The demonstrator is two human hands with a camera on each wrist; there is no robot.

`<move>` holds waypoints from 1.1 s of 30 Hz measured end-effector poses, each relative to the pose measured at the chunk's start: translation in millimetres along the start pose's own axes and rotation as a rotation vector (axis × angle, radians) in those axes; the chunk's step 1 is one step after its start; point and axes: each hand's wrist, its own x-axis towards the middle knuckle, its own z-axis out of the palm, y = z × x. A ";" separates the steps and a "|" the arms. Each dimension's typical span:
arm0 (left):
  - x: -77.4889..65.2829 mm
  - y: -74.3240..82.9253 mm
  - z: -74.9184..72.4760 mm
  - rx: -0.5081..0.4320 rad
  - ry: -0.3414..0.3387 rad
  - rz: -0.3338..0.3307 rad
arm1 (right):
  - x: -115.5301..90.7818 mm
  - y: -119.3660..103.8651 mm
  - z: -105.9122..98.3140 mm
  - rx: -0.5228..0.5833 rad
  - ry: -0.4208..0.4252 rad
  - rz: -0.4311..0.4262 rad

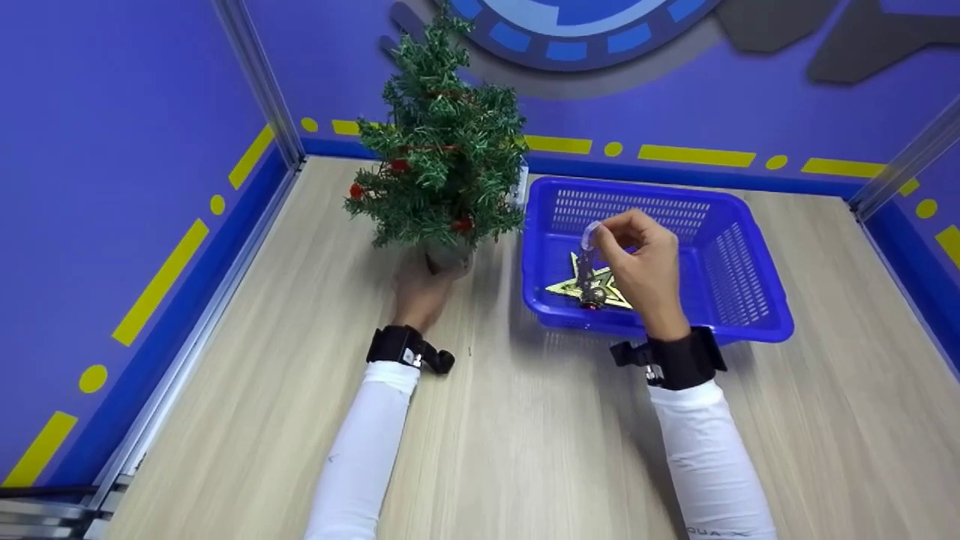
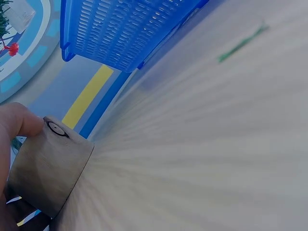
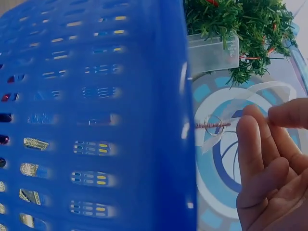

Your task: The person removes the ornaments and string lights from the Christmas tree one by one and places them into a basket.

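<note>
The left hand (image 1: 427,291) curls round the pot (image 2: 50,166) of a small artificial Christmas tree (image 1: 446,150), thumb against it, probably to steady it; the tree is toward the far left corner of the table (image 1: 525,457), with a blue plastic basket (image 1: 776,328) just to its right; over the basket, the right hand (image 1: 646,264) pinches a translucent ribbon loop (image 1: 590,235) between thumb and finger, I take it so that the bauble (image 1: 595,295) at the ribbon's lower end hangs free; I can't tell whether that bauble touches the gold star (image 1: 564,289) lying in the basket; gold and red glints show through the basket's slots, too broken up to name; a clear plastic box (image 3: 215,54) is near the tree's branches.
</note>
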 end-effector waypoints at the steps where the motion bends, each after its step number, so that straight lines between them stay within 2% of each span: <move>1: -0.1 0.1 0.1 -0.006 -0.002 -0.002 | 0.4 3.8 0.1 -0.013 -0.009 0.001; 4: -0.9 0.4 -0.2 -0.025 -0.010 -0.012 | 3.4 24.7 -1.7 -0.060 -0.016 0.017; 8: -0.7 0.9 -0.2 -0.009 -0.013 -0.023 | 6.7 54.9 -10.3 -0.200 -0.038 0.072; 15: 0.8 0.7 0.3 0.025 -0.018 -0.007 | 5.6 76.2 -29.7 -0.469 -0.129 0.197; 20: -0.6 -0.6 0.0 0.102 -0.051 -0.030 | 3.5 82.0 -39.7 -0.611 -0.295 0.277; 23: -1.0 -0.9 0.3 0.118 -0.038 -0.062 | 1.5 83.1 -43.7 -0.684 -0.418 0.302; 25: -0.9 -0.8 0.8 0.116 -0.028 -0.070 | 0.6 82.3 -44.9 -0.717 -0.464 0.313; 30: 0.0 -1.0 1.5 0.115 -0.024 -0.050 | -0.3 76.0 -44.6 -0.737 -0.474 0.339; 33: -0.2 0.1 0.7 0.110 -0.022 -0.050 | -0.4 68.3 -42.6 -0.684 -0.450 0.316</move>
